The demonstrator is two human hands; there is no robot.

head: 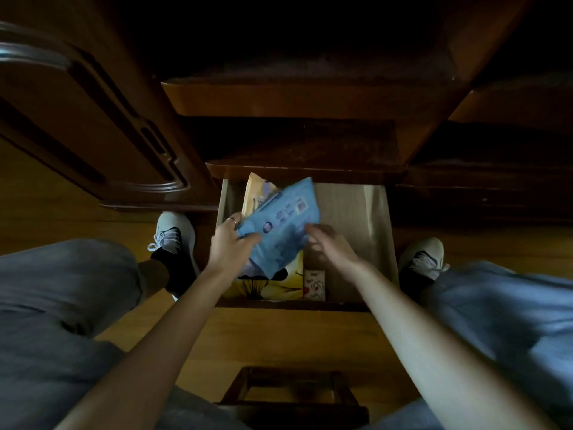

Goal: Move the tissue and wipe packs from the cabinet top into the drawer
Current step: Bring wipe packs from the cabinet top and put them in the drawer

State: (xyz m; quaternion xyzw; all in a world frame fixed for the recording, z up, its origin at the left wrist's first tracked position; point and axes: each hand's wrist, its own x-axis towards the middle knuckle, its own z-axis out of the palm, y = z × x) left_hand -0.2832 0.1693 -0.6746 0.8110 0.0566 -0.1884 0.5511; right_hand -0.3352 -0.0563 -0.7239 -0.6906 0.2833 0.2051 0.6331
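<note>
Step in hand: placing blue pack (280, 225) into open drawer (356, 212). Left hand (231, 240) fingers grip pack's near-left edge, pack tilted above yellow packs (259, 189) already in drawer. Right hand (328, 243) fingers loose, empty, at pack's right edge. Next, likely: lower flat, release.

Wipe pack (280, 225) above other packs (266, 288) in drawer's (379, 231) left half.

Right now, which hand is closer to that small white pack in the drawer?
Right. The right hand hovers just above the small white pack; the left hand is farther left, gripping the blue pack.
</note>
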